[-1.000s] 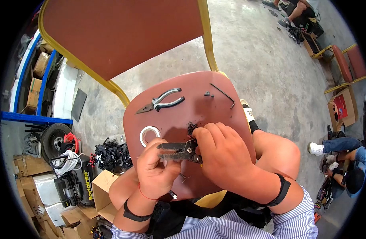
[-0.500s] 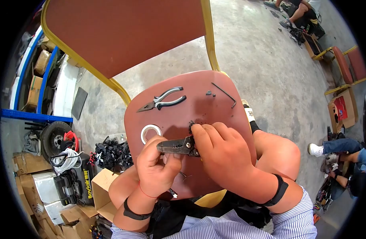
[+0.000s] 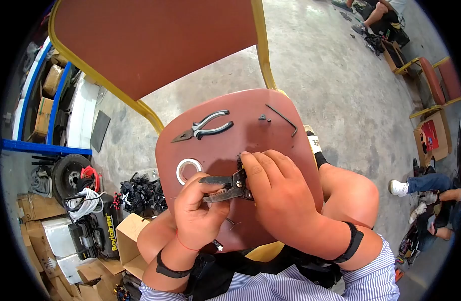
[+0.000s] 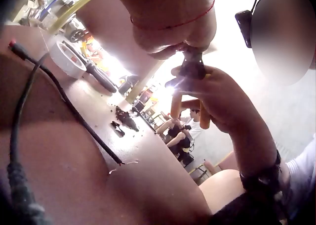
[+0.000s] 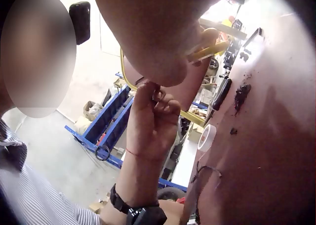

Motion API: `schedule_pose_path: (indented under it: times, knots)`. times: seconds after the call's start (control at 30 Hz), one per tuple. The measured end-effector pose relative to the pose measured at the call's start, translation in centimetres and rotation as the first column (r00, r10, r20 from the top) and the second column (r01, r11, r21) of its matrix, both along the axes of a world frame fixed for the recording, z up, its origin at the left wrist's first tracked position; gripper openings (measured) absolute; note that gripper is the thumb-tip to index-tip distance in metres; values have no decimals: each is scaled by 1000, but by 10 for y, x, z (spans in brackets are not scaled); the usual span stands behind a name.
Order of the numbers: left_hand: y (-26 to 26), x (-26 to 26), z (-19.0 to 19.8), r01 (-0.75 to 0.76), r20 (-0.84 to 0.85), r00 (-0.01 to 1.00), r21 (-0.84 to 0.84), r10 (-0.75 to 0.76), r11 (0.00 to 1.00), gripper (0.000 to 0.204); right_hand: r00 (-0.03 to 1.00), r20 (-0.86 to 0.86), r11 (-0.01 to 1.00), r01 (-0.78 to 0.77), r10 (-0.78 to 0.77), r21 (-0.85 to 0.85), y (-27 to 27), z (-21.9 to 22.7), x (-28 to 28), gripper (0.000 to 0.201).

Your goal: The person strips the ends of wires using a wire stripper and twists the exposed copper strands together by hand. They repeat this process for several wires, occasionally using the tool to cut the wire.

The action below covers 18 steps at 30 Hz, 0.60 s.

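Note:
My right hand (image 3: pixel 285 200) grips a dark plier-like tool (image 3: pixel 225 188), whose jaws stand apart and point left. Its orange handles (image 4: pixel 204 117) show below the right hand in the left wrist view. At the jaw tips my left hand (image 3: pixel 198 210) has its fingers curled. Thumb and finger pinch something small, mostly hidden, in the right wrist view. A black cable (image 4: pixel 66 104) with bare wire ends (image 4: pixel 129 163) lies on the seat beneath. Dark scraps (image 4: pixel 126 118) lie beyond the hands.
On the red chair seat (image 3: pixel 230 108) lie grey-handled pliers (image 3: pixel 203 126), a white tape roll (image 3: pixel 189 171), a hex key (image 3: pixel 282 119) and small dark parts (image 3: pixel 262 117). The chair's back (image 3: pixel 155 40) rises beyond. Cardboard boxes (image 3: pixel 132 241) stand on the floor at left.
The tool's jaws, together half a second ago, now stand apart. Both hands stay in nearly the same place. The right hand's fingers are slightly straighter.

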<state>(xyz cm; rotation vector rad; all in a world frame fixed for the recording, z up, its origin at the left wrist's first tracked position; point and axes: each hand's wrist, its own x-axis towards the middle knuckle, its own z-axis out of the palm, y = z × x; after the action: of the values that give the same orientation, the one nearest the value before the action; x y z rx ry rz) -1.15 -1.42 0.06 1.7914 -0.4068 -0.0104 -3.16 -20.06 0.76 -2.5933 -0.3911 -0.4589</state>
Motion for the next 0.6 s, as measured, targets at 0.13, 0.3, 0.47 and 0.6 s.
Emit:
schedule_pose_path:
  times: [0.13, 0.3, 0.47, 0.6]
  knots:
    - [-1, -2, 0, -19, -73, 997, -54, 15, 998, 19, 1000, -5, 1000, -9, 9, 22, 0, -1, 0, 45]
    - [2, -4, -1, -21, -29, 999, -5, 21, 1000, 19, 1000, -22, 998, -15, 17, 64, 0, 0, 0, 46]
    - [2, -4, -5, -5, 25, 1000, -29, 6, 1000, 20, 999, -45, 998, -5, 7, 61, -1, 3, -2, 46]
    - [0, -5, -3, -11, -37, 999, -45, 9, 999, 18, 999, -37, 998, 7, -5, 57, -1, 2, -2, 46]
